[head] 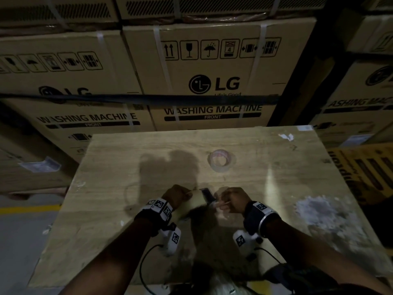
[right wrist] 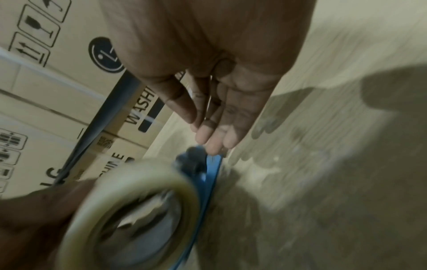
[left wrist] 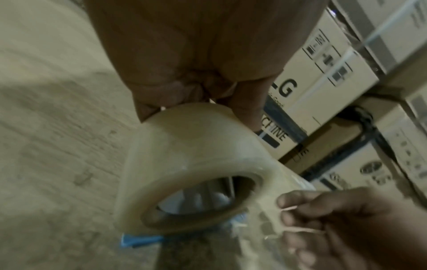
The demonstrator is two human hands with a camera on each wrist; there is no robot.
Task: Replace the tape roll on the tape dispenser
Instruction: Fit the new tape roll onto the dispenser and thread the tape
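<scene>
Fresh tape roll (left wrist: 184, 155) up front, low over the tabletop (head: 127, 156), apparently seated on the hub of the blue tape dispenser (right wrist: 211, 175). Left hand (left wrist: 196, 54) curled over the far side of the roll, gripping it. Right hand (left wrist: 351, 228) just beside the roll's near face, fingers and thumb together, pinching the loose strip (left wrist: 265, 204) of clear film drawn off it.

Threading, by the look of it. Best done slowly: brace the roll with the left, draw the strip out flat and straight, sticky side away from the fingers, then over the dark roller just beyond the roll and on toward the cutter. No twisting, or the film folds onto itself and sticks. Mind the teeth; blade not clearly visible here.

Beyond the roll, well apart on the tabletop, a nearly spent roll (head: 221, 160) lying flat. No print readable on either roll or on the dispenser.

Further behind the roll, stacked cartons (head: 212, 67): "LG" with its round logo, "WASHING MACHINE", "FRONT" on a dark bar. Above that, handling symbols: two arrows up, a glass, an umbrella, a stacking mark with "4". To the roll's right, a yellow carton, lettering too cropped to read.
</scene>
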